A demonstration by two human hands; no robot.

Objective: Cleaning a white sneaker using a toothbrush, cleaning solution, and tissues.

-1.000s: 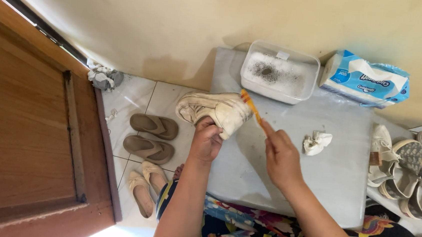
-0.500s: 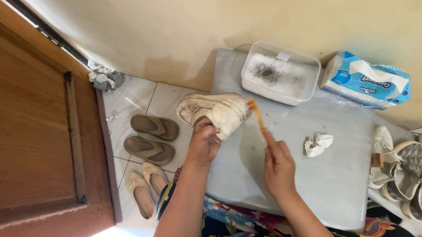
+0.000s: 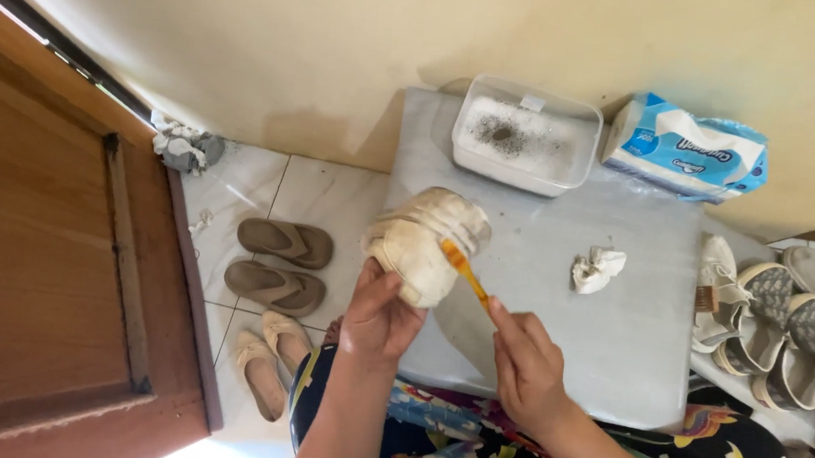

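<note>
A person sits at a low grey stone-topped bench (image 3: 602,341) set against a cream wall. The left hand (image 3: 379,314) grips a worn cream-coloured fabric shoe (image 3: 424,240) from below, at the bench's left front edge; its fingers (image 3: 366,289) are wrapped close around the shoe's heel end, pressed against the fabric, and hold it tipped up off the bench top. The right hand (image 3: 525,364), just right of the shoe, pinches a slim orange-handled brush (image 3: 465,272) between thumb and curled fingers (image 3: 506,326); the brush slants up and leftward, and its head touches the shoe's side.

At the back of the bench, beyond the shoe, stands a clear rectangular plastic tub (image 3: 526,137) with whitish contents and a dark speck patch. Right of the tub, at the bench's back right corner, lies a blue-and-white soft pack of tissues (image 3: 687,149). A crumpled white tissue (image 3: 598,269) lies on the bench top, right of the shoe and apart from it.

On the white tiled floor (image 3: 323,188) left of the bench lie a pair of brown flip-flops (image 3: 281,263) and, nearer the person, a pair of beige flat shoes (image 3: 272,354). Further left stands a brown wooden door (image 3: 37,258). Right of the bench, several pale sneakers (image 3: 778,326) are crowded together.
</note>
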